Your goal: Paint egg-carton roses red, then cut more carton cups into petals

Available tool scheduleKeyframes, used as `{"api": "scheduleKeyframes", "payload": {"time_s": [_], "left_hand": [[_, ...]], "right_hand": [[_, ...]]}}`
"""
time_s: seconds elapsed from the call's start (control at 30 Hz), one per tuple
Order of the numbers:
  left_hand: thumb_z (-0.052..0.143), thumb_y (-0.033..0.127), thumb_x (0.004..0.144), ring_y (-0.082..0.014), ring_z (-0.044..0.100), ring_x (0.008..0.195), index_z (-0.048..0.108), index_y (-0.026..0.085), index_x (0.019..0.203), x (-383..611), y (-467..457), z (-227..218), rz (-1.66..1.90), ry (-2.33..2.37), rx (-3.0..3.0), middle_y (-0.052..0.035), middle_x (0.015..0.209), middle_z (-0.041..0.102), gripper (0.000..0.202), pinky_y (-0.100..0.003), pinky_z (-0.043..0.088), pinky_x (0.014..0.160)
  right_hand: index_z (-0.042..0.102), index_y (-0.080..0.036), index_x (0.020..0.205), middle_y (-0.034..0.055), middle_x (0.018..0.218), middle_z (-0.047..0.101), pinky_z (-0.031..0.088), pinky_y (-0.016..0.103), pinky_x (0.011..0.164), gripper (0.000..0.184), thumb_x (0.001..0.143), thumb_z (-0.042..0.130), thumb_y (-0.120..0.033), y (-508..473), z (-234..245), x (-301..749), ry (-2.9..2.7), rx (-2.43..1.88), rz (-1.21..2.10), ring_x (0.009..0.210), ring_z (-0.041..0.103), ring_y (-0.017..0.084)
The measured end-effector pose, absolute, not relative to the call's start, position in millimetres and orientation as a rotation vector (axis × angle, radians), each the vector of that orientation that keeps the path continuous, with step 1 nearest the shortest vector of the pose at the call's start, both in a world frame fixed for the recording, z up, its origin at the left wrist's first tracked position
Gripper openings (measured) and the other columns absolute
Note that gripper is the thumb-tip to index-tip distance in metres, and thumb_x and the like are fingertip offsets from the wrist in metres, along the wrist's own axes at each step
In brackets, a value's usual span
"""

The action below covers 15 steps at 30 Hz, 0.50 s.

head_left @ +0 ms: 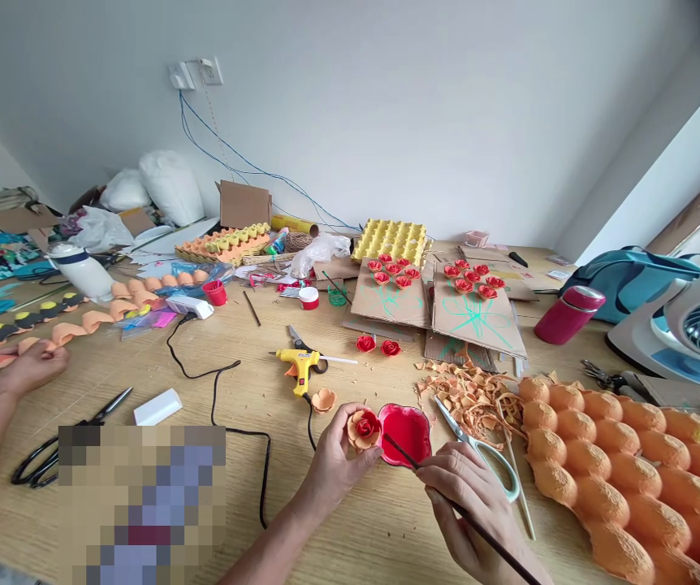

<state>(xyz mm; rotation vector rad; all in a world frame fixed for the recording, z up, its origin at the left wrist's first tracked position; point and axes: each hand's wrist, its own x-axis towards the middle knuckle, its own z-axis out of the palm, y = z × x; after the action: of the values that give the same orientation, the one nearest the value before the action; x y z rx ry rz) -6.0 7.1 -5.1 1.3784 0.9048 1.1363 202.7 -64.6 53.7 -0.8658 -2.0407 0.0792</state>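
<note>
One part-red flower [363, 428] is pinched in the left hand [336, 459], lower centre of frame; one brush [402, 452] is gripped in the right hand [472, 500], shaft slanting up-left, flower just left of its tip (left hand's nearer, obviously). One red dish [429, 435] is seen between. Also counted: one orange flower [324, 400], two loose red flowers [366, 344], seven red blooms [382, 279] on each of two cardboards [365, 302].

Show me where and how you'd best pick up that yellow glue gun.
Probably around its handle, reaching from the near side. The yellow glue gun lies with its nozzle pointing left and its handle toward the viewer. Avoid the orange flower just right of the handle and the black cord leaving its end.
</note>
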Motion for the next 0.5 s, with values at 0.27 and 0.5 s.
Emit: {"api": "scheduleKeyframes", "payload": {"time_s": [0.27, 0.5], "left_hand": [[0.084, 0.041, 0.075, -0.0197, 0.067, 0.093, 0.053, 0.022, 0.117, -3, 6, -2, 1.168, 0.918, 1.292, -0.0054, 0.106, 0.065, 0.056, -0.035, 0.058, 0.089], [0.072, 0.038, 0.087, -0.0244, 0.067, 0.111, 0.054, 0.022, 0.121, -5, 2, 10, 1.098, 0.901, 1.375, -0.0089, 0.117, 0.065, 0.042, -0.039, 0.055, 0.101]], "right_hand": [[0.059, -0.021, 0.113, 0.0049, 0.089, 0.068, 0.051, 0.035, 0.076, 0.025, 0.096, 0.047, -0.006, -63, 50, 218, -1.945, -1.043, 0.118, 0.077, 0.065, 0.018], [0.056, -0.023, 0.1, 0.0019, 0.082, 0.064, 0.048, 0.034, 0.072, 0.014, 0.099, 0.047, -0.011, -63, 44, 224, -1.967, -1.108, 0.134, 0.07, 0.06, 0.018]]}}
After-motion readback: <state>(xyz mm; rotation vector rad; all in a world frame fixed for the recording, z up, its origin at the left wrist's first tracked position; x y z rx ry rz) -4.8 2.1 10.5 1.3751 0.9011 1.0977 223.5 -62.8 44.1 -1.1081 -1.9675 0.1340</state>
